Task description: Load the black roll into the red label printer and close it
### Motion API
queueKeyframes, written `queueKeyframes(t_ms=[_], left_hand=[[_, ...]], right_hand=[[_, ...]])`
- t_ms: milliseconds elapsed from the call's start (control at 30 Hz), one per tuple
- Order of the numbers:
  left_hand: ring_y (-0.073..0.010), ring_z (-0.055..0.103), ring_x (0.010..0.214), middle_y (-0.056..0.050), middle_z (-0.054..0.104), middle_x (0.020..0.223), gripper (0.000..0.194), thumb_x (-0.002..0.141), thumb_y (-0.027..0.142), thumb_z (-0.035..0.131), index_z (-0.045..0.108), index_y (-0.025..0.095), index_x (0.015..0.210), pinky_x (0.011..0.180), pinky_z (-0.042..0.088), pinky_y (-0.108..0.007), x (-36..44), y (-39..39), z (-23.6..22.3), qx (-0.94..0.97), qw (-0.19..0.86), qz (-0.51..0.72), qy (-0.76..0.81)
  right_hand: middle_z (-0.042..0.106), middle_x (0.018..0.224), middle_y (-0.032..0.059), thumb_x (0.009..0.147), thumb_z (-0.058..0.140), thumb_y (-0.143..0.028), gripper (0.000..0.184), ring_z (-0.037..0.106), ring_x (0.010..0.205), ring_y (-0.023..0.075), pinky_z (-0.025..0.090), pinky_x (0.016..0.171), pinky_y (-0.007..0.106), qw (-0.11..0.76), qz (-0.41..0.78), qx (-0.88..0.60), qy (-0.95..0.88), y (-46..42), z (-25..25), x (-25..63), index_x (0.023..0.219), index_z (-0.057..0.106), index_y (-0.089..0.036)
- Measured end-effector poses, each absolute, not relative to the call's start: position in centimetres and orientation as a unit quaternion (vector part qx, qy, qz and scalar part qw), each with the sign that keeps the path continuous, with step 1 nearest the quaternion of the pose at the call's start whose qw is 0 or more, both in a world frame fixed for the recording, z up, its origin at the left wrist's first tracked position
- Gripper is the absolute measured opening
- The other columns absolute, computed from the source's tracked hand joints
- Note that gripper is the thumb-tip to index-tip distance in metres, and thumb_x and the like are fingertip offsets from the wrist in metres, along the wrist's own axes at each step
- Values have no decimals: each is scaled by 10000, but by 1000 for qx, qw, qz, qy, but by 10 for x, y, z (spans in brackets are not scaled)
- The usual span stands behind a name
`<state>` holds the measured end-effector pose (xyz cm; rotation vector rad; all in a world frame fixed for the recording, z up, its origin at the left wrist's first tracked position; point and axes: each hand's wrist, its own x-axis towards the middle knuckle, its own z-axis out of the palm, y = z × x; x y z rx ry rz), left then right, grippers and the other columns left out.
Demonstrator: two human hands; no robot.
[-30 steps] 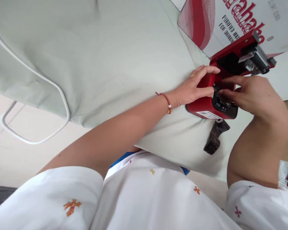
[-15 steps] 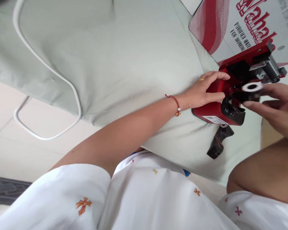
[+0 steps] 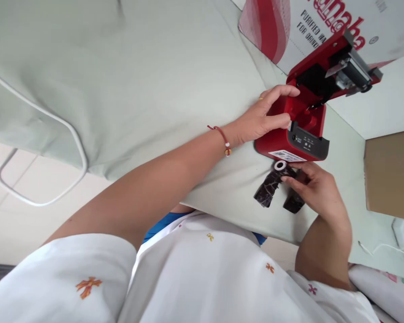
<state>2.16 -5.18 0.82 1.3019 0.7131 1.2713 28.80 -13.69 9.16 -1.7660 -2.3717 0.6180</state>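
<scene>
A red label printer (image 3: 286, 148) stands on the cloth-covered table with its lid (image 3: 318, 56) raised. My left hand (image 3: 261, 119) grips its near side, thumb by the dark front panel (image 3: 308, 142) and index finger along the upper edge. In front of the printer, my right hand (image 3: 318, 186) pinches a small roll (image 3: 270, 185) of black, marbled-looking material with a white core, a loose end trailing from it. Another black piece (image 3: 293, 202) lies on the cloth beneath that hand, partly hidden by the fingers. The visible part of the printer's bay shows red plastic.
Behind the printer stands a white and red water carton (image 3: 309, 27). A brown cardboard piece (image 3: 390, 170) is at the right, with a thin white cord (image 3: 387, 246) below it. A white cable (image 3: 67, 123) hangs over the table edge at the left.
My right hand has brought the white-cored roll out from the printer's bay and down to the cloth in front, beside the other black piece. My left hand stays on the printer; the view has shifted right.
</scene>
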Motion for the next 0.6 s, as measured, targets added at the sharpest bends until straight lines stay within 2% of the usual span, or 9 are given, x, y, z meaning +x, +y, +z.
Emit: queueKeyframes(t_ms=[100, 233, 300, 400, 467, 533, 600], left_hand=[[-354, 489, 1689, -31, 790, 1491, 575, 892, 437, 750, 642, 351, 1450, 1459, 330, -504, 21, -53, 10, 553, 559, 539, 304], [-364, 540, 1642, -31, 808, 1411, 538, 908, 434, 727, 643, 340, 1431, 1421, 382, -526, 20, -57, 12, 546, 557, 547, 304], [-367, 544, 1634, -36, 807, 1395, 517, 909, 409, 732, 649, 329, 1412, 1403, 405, -523, 21, -58, 12, 540, 556, 554, 303], [-367, 533, 1638, -35, 789, 1432, 500, 908, 383, 749, 655, 328, 1396, 1390, 420, -510, 21, -58, 11, 534, 552, 562, 306], [-363, 522, 1643, -28, 757, 1506, 493, 928, 372, 736, 648, 328, 1410, 1395, 417, -509, 22, -57, 10, 535, 549, 564, 308], [-346, 517, 1643, -9, 710, 1590, 472, 957, 366, 707, 638, 343, 1423, 1405, 409, -502, 22, -56, 8, 537, 544, 568, 306], [-329, 520, 1636, 15, 687, 1629, 435, 985, 382, 698, 638, 377, 1416, 1417, 399, -493, 23, -54, 6, 534, 540, 574, 306]], right_hand=[[813, 1313, 121, 960, 817, -558, 445, 600, 640, 128, 613, 678, 367, 113, 179, -574, -791, -149, 78, 297, 1273, 848, -243], [747, 1536, 161, 1006, 740, -607, 512, 573, 653, 126, 609, 702, 389, 241, 33, -635, -734, -156, 77, 323, 1373, 809, -257], [698, 1606, 202, 980, 711, -610, 588, 563, 641, 132, 628, 765, 439, 230, -21, -680, -696, -155, 72, 336, 1427, 788, -235], [731, 1521, 238, 941, 650, -585, 707, 665, 760, 208, 638, 953, 534, 120, 5, -719, -685, -150, 55, 343, 1507, 742, -170], [751, 1467, 232, 948, 598, -571, 727, 702, 851, 246, 617, 1028, 565, 91, 18, -719, -689, -147, 45, 340, 1532, 720, -156], [769, 1403, 213, 939, 591, -574, 700, 686, 838, 241, 606, 1032, 564, 103, 14, -721, -686, -146, 44, 336, 1486, 748, -165], [801, 1142, 148, 885, 672, -622, 658, 627, 749, 222, 609, 937, 532, 113, 46, -735, -667, -147, 57, 336, 1353, 813, -181]])
